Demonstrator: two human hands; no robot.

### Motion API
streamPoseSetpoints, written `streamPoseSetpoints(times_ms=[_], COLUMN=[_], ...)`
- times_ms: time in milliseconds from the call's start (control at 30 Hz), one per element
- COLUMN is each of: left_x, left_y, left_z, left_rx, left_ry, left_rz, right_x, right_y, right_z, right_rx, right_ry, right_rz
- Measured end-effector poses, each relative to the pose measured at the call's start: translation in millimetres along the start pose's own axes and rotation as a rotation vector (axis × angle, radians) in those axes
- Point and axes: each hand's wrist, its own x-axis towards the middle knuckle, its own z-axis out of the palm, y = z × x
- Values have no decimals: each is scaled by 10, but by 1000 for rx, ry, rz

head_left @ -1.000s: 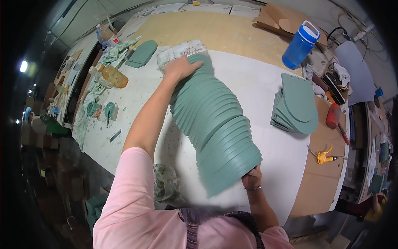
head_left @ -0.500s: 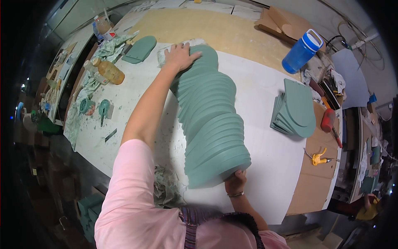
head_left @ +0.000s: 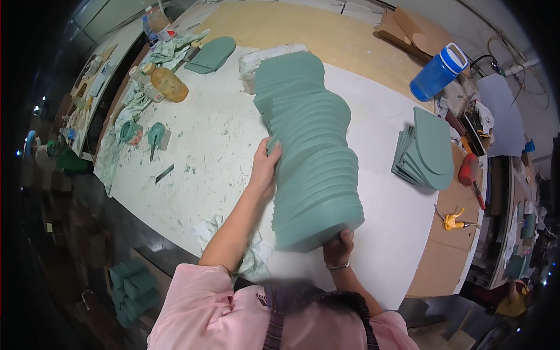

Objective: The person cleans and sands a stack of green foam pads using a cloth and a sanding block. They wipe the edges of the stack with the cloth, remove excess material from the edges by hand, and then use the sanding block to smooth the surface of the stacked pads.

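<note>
A long leaning row of green panels with rounded ends [head_left: 318, 160] lies across the white tabletop in front of me, fanned like overlapping slices. My left hand [head_left: 266, 169] is at the row's left side, its fingers and thumb closed against the panels' edges. At the near end, my right hand [head_left: 338, 249] grips the lowest panel, the thumb against its face and the other fingers partly hidden. Beyond the far end sits a whitish wrapped block [head_left: 249, 67], partly covered by the panels.
A smaller green panel stack [head_left: 430, 149] stands right, near a blue bottle [head_left: 437, 73], a red-handled tool [head_left: 468, 169] and a yellow tool [head_left: 453, 220]. Left are an amber bottle [head_left: 168, 84], a green-smeared pot [head_left: 130, 133] and rags [head_left: 175, 49]. Crumpled cloth [head_left: 254, 256] lies near me.
My left hand has left the row's far end and come back toward me to its left side. My right hand stays at the near end. The whole view has shifted slightly.
</note>
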Motion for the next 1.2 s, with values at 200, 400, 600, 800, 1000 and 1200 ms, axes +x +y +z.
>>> streamPoseSetpoints(times_ms=[200, 400, 600, 800, 1000, 1200], left_x=[152, 106, 27, -367, -429, -396], left_y=[154, 491, 470, 17, -15, 295], left_z=[1, 280, 178, -87, -10, 92], left_rx=[677, 1112, 1033, 708, 752, 1022], left_ry=[97, 96, 65, -7, 54, 67], left_rz=[200, 181, 490, 329, 261, 407], right_x=[-178, -233, -104, 60, 432, 1064], right_y=[-28, -114, -558, -853, -1203, -1520], right_z=[350, 336, 346, 277, 437, 894], right_rx=[126, -229, -705, -516, -565, -814], right_ry=[33, 82, 17, -27, -122, -404], right_rz=[52, -3, -290, -234, -202, -210])
